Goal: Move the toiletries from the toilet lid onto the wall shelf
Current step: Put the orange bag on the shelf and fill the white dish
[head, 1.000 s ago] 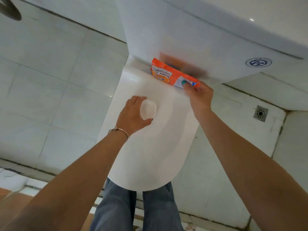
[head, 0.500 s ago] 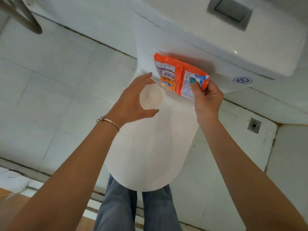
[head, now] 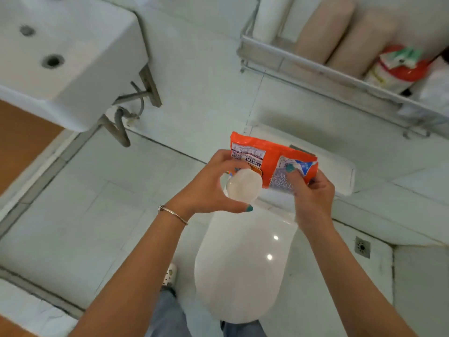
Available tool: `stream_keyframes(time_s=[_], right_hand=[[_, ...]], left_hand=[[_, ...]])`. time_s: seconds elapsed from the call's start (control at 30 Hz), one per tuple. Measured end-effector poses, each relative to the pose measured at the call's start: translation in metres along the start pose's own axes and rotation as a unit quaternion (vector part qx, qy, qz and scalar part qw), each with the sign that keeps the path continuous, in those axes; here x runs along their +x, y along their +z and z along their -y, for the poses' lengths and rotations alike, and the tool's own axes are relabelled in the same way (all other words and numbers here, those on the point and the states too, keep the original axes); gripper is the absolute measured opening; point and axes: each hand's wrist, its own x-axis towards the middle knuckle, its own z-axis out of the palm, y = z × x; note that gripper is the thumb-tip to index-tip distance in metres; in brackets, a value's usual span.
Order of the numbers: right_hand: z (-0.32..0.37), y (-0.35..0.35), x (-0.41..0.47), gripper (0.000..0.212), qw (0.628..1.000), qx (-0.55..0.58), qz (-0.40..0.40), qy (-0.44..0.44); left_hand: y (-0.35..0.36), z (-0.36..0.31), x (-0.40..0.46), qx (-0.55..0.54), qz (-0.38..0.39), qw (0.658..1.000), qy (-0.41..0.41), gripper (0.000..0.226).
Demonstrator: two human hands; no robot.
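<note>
Room: I'm standing in a white tiled bathrm, looking down at my 2 hands.
Toilet lid (head: pixel 245 271): white, smooth, shiny, egg shaped, sitting low in front of me w/ 2 bright light spots on it.
Tank (head: pixel 340 171): white box shape, sitting behind the lid.
Sink (head: pixel 73 57): white, square-ish, hanging on the wall at my left w/ gray pipes showing under it.
Wall shelf (head: pixel 315 69): gray metal rack w/ a rail, hanging up at my right, above the tank.
On shelf: 2 tan rolls (head: pixel 340 32) leaning side by side, a white roll next to them, & a red & white pack (head: pixel 393 69); all blurry.
Floor drain (head: pixel 362 246): small gray square, lying at my right by the wall.
Left hand (head: pixel 213 188): I'm curling my fingers & thumb round a white soap (head: pixel 244 188). It's round, smooth, milky.
Right hand (head: pixel 313 190): I'm pinching an orange packet (head: pixel 269 161) w/ my thumb on its front, at its right end.
Packet look: flat, crinkly, shiny plastic, w/ white label parts & tiny print I can't read.
Where: both things are up in the air over the back of the lid, in front of the tank, touching nothing but my hands. The soap is just in front of the packet's left bottom corner. Both are well below the shelf.
</note>
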Motion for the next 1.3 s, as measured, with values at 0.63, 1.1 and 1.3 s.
stream_keyframes(time_s=[0.63,1.1,1.3], right_hand=[[0.162,0.1,-0.036,0.01,0.989,0.025,-0.116,-0.085],[0.226,0.076,0.055,0.012,0.987,-0.014,-0.095,-0.133],[0.25,0.082,0.1,0.012,0.984,-0.026,-0.118,-0.131]], left_hand=[[-0.192,-0.101,0.03,0.039,0.095,0.979,0.177,0.072],[-0.212,-0.156,0.13,0.112,0.084,0.972,0.189,0.074],[-0.225,-0.165,0.19,0.18,0.078,0.959,0.205,0.076]])
